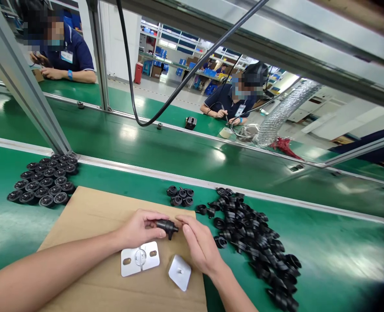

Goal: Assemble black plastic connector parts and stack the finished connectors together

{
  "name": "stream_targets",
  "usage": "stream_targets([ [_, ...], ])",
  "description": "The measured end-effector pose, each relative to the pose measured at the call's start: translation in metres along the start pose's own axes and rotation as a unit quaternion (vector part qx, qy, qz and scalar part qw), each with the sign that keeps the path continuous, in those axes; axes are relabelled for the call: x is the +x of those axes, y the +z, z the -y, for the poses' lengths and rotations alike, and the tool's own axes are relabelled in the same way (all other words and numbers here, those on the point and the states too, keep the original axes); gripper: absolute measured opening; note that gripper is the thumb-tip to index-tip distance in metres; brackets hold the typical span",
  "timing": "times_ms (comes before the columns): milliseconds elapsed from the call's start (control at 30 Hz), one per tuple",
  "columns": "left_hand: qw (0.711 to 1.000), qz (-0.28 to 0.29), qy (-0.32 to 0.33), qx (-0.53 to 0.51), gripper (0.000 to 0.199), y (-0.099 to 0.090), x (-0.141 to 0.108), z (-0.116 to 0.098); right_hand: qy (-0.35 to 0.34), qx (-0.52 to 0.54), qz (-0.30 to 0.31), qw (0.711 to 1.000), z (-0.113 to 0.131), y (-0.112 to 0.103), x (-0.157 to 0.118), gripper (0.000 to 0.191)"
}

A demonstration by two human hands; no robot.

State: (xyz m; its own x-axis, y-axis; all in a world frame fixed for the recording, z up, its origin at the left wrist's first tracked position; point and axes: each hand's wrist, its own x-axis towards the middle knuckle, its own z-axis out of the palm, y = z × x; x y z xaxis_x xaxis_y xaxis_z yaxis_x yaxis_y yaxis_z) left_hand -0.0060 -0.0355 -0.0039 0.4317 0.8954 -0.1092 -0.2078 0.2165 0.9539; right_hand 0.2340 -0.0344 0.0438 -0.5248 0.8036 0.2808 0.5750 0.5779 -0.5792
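Black plastic fitting, small and dark with a short stub pointing down, sits between both hands above the cardboard sheet. In the head view, the left hand pinches its left end between thumb and fingers, clenched on it, while the right hand meets its right end with thumb and forefinger, so the part is held from both sides and lifted clear of the sheet.

Directly below the hands, on the cardboard, lie a white rectangular plate with a hole at each end and, just beside it to the right, a white square piece. The cardboard's right edge runs just under the right wrist; past it the green table surface begins.

A loose heap of black parts spreads near the right hand, leaving little bare room on that side. A small cluster of black caps stands just beyond the cardboard's far edge, and an ordered block of black caps sits well apart at far left. Bare cardboard lies open to the left of the hands. A metal rail bounds the table's far side, with a conveyor belt behind it, where two other people work.
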Motion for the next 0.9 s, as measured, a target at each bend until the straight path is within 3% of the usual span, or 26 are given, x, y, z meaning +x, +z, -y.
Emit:
stream_targets([
  [167,0.999,-0.005,0.028,0.023,0.052,-0.002,0.002,0.002,-0.089,-0.018,-0.001,0.996,-0.009,0.002,-0.003,0.028],
  [267,0.982,-0.030,0.129,0.131,0.036,-0.005,0.003,0.001,-0.038,0.036,-0.014,0.999,-0.006,0.014,-0.003,0.017],
  [367,0.941,-0.047,0.220,0.252,0.029,-0.008,0.002,0.001,0.054,0.120,-0.049,0.990,0.001,0.030,-0.002,0.019],
  [533,0.895,-0.066,0.166,0.409,0.058,-0.012,0.000,0.000,0.132,0.198,-0.066,0.969,0.012,0.049,0.005,0.031],
  [633,0.891,-0.042,0.146,0.429,0.042,-0.016,0.002,-0.008,0.122,0.149,-0.042,0.980,0.009,0.037,0.009,0.032],
  [700,0.899,-0.071,0.125,0.413,0.035,-0.023,0.008,-0.016,0.094,0.056,-0.060,0.992,-0.003,0.019,0.008,0.033],
  [767,0.896,-0.134,0.098,0.411,0.035,-0.035,0.016,-0.024,0.080,-0.060,-0.117,0.988,-0.026,-0.003,0.003,0.034],
  [833,0.878,-0.190,0.085,0.430,0.036,-0.050,0.025,-0.031,0.102,-0.147,-0.162,0.970,-0.058,-0.019,-0.002,0.036],
  [900,0.856,-0.231,0.077,0.456,0.034,-0.066,0.030,-0.036,0.131,-0.188,-0.149,0.962,-0.091,-0.025,-0.004,0.046],
])
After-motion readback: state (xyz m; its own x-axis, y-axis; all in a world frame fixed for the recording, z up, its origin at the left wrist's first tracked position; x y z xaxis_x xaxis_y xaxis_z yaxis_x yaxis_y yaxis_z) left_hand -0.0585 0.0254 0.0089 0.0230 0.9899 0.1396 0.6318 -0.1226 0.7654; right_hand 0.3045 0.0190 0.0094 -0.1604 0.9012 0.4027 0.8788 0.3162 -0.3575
